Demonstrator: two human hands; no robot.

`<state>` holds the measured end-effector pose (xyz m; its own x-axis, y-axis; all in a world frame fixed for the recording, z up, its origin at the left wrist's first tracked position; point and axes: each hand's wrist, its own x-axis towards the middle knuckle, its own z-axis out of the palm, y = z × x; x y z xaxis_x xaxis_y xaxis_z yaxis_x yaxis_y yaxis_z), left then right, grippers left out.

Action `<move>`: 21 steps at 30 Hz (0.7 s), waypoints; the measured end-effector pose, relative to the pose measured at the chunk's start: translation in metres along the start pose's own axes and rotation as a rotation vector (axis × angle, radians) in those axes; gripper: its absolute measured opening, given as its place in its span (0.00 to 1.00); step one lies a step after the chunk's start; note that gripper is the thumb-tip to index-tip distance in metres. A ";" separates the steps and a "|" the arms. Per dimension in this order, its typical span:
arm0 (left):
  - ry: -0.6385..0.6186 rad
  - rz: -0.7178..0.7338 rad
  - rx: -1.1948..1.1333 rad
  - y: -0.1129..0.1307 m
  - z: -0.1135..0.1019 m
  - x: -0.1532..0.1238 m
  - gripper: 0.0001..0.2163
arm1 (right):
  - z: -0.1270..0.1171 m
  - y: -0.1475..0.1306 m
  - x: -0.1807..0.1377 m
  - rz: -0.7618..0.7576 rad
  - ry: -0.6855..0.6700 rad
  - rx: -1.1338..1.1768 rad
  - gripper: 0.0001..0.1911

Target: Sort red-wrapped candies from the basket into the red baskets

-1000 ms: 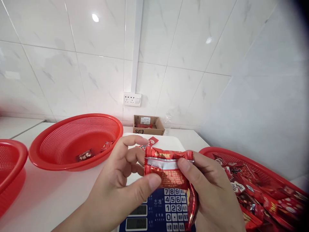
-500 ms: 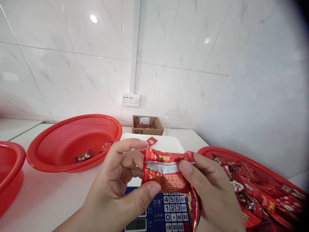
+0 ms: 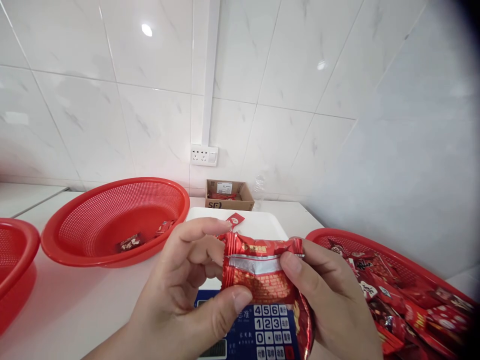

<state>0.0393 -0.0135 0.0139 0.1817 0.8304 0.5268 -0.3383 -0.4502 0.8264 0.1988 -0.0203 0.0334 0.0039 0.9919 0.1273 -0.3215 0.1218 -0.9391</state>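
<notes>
A red foil snack bag (image 3: 262, 272) with a silver strip near its top is held up between both hands. My left hand (image 3: 183, 295) pinches its left edge between thumb and fingers. My right hand (image 3: 330, 295) grips its right edge, thumb on the front. Below the bag lies a scale (image 3: 258, 330) with a blue keypad and a white weighing pan (image 3: 258, 224). A small red packet (image 3: 235, 219) lies on the pan.
A red mesh basket (image 3: 112, 220) at the left holds a few packets. Another red basket (image 3: 393, 295) at the right is full of red packets. A third red basket (image 3: 15, 260) shows at the far left. A cardboard box (image 3: 228, 195) stands by the tiled wall.
Both hands with the bag have sunk slightly in view and the camera has tilted, so less of the scale's keypad shows. The grip is unchanged.
</notes>
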 end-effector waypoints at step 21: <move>-0.001 0.001 -0.055 -0.001 0.000 -0.002 0.21 | 0.003 0.000 0.002 -0.027 0.038 -0.128 0.14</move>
<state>0.0397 -0.0148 0.0121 0.1823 0.8298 0.5275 -0.3890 -0.4318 0.8138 0.1955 -0.0183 0.0342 0.0478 0.9885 0.1432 -0.1970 0.1499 -0.9689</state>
